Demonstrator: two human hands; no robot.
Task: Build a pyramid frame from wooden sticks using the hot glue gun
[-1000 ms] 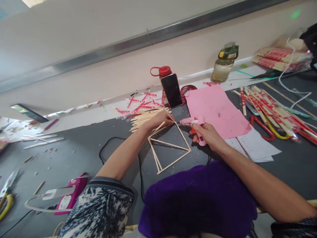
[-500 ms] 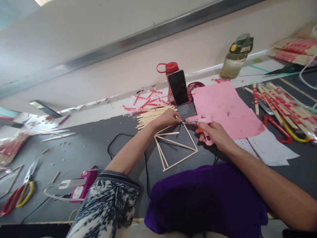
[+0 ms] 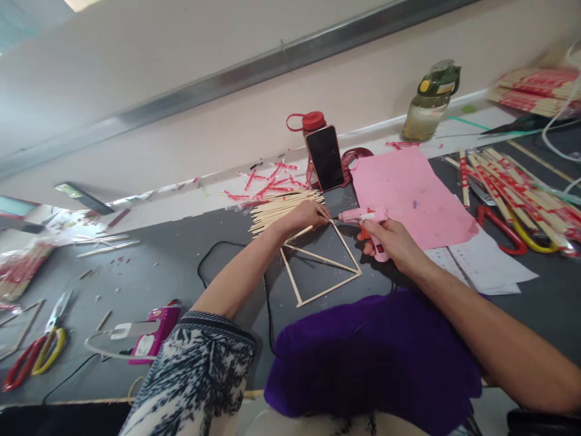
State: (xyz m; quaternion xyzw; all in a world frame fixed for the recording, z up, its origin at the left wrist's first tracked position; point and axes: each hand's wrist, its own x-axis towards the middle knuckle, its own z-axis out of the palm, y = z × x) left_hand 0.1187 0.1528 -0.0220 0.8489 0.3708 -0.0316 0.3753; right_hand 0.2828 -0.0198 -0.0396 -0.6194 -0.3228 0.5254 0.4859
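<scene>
Pale wall (image 3: pixel 181 36), grey metallic rail (image 3: pixel 254 69) slanting across; dark grey tabletop (image 3: pixel 167 242) below; bright patch (image 3: pixel 82 3) upper left.

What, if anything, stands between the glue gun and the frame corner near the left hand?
Nothing visible: the glue gun in the right hand points at the corner of the stick frame beside the left hand. Whether they touch, I cannot tell.

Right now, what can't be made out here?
Head view: finger placement of the left hand, largely hidden by its back.
Head view: whether glue leaves the pink glue gun, too small.
Head view: print on the white sheets, too small, partly under the pink sheet.
Head view: body of the red-capped bottle, mostly behind the phone.
Head view: wrapped sticks at left, cut off by the edge.
</scene>
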